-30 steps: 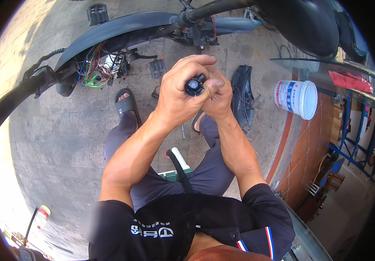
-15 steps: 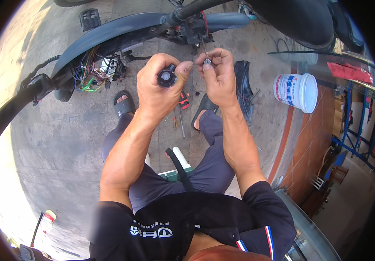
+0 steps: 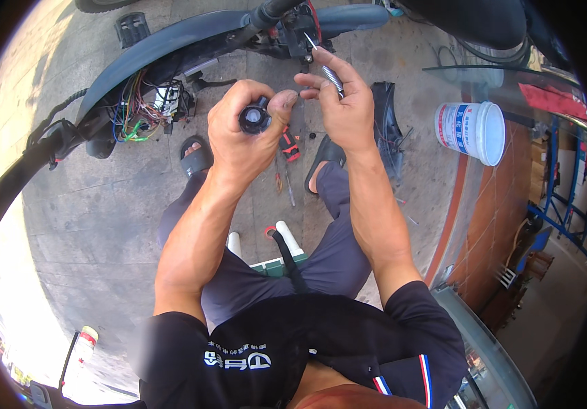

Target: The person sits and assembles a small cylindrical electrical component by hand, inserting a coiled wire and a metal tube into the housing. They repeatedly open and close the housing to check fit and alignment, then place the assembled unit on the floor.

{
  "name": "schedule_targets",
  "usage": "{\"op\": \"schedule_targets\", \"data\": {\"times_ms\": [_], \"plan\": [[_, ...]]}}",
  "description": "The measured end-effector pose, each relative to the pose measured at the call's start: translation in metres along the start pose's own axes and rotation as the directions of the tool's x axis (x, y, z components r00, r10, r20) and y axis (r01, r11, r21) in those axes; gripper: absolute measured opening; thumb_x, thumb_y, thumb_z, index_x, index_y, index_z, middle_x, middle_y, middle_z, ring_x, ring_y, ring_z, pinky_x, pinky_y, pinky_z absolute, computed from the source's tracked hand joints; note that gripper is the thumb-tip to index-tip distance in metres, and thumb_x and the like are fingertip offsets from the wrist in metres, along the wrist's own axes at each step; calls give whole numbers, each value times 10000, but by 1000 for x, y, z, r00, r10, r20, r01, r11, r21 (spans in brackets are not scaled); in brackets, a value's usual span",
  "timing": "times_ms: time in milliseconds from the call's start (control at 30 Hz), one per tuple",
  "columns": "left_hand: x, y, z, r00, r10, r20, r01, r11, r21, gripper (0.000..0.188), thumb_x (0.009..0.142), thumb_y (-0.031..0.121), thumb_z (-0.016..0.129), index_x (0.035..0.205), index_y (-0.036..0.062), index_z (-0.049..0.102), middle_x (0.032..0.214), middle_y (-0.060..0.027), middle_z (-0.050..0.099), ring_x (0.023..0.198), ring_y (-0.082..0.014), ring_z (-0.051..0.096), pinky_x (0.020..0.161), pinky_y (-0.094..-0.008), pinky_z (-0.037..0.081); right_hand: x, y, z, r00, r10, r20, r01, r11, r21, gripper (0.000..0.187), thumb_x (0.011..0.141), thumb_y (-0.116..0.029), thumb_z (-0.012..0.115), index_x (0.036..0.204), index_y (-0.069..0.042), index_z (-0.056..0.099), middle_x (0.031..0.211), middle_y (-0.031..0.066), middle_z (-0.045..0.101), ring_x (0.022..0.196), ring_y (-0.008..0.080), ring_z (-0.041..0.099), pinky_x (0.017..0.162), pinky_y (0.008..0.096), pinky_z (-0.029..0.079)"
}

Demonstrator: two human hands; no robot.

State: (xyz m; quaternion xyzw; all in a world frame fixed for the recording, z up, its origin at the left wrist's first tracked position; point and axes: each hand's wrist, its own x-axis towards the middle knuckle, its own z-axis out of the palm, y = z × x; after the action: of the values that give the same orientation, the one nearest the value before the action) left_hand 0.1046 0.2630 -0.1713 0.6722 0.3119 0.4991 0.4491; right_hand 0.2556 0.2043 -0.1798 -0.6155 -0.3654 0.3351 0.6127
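Note:
My left hand point(image 3: 237, 140) is closed round a black cylindrical part point(image 3: 255, 118) with a pale round centre in its upturned end; the rest of the part is hidden in the fist. Beside it, my right hand point(image 3: 349, 116) holds a small screwdriver point(image 3: 333, 80) with a ribbed silver handle and a thin metal shaft. The shaft points away past my index fingertip, toward a black housing point(image 3: 300, 42) on the vehicle frame. Screwdriver and black part are apart.
Ahead stands a two-wheeler with a dark fender point(image 3: 164, 51) and exposed coloured wires point(image 3: 136, 109). Red-and-black pliers point(image 3: 289, 144) and a screwdriver point(image 3: 290, 187) lie between my feet. Right are a dark plastic panel point(image 3: 389, 123) and a white bucket point(image 3: 467, 133).
My right hand has opened its outer fingers and turned the screwdriver, so its ribbed handle now shows and its shaft tilts left. My left hand keeps its grip, shifted slightly left.

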Motion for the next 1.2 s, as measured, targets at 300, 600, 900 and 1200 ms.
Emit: {"op": "schedule_targets", "data": {"times_ms": [300, 600, 900, 1200], "plan": [[0, -3, 0, 998, -46, 48, 43, 998, 53, 226, 860, 153, 787, 820, 30, 602, 651, -58, 610, 568, -137, 576, 543, -274, 447, 3, -42, -8, 946, -318, 55, 322, 943, -89, 287, 941, 108, 438, 1223, 74, 484, 1347, 267, 553, 1054, 266, 697, 868, 341, 601], [1, 3, -4, 998, -67, 10, 66, 997, 44, 220, 880, 152, 773, 809, 32, 602, 640, -28, 626, 596, -79, 570, 542, -244, 438, -37, -112, -10, 826, -563, 13, 552, 805, -217, 319, 851, -186, 783, 1021, 28, 619, 863, 139, 684, 709, 163, 635, 654, 254, 528], [2, 3, -1, 1000, -1, -20, 3, 992, 123, 243, 860, 193, 800, 817, 43, 613, 635, -25, 589, 572, -89, 511, 527, -247, 419, -39, -108, 8, 820, -512, 254, 563, 801, -202, 288, 893, -271, 744, 999, -24, 641, 983, 177, 713, 849, 249, 705, 729, 301, 561], [0, -6, 0, 999, 8, -33, -4, 994, 109, 235, 792, 146, 824, 835, 52, 612, 647, -44, 591, 572, -122, 539, 537, -265, 437, -35, -104, 10, 808, -465, 362, 581, 731, -359, 203, 870, -151, 739, 1019, -27, 680, 971, 128, 746, 877, 239, 739, 750, 291, 580]]}}
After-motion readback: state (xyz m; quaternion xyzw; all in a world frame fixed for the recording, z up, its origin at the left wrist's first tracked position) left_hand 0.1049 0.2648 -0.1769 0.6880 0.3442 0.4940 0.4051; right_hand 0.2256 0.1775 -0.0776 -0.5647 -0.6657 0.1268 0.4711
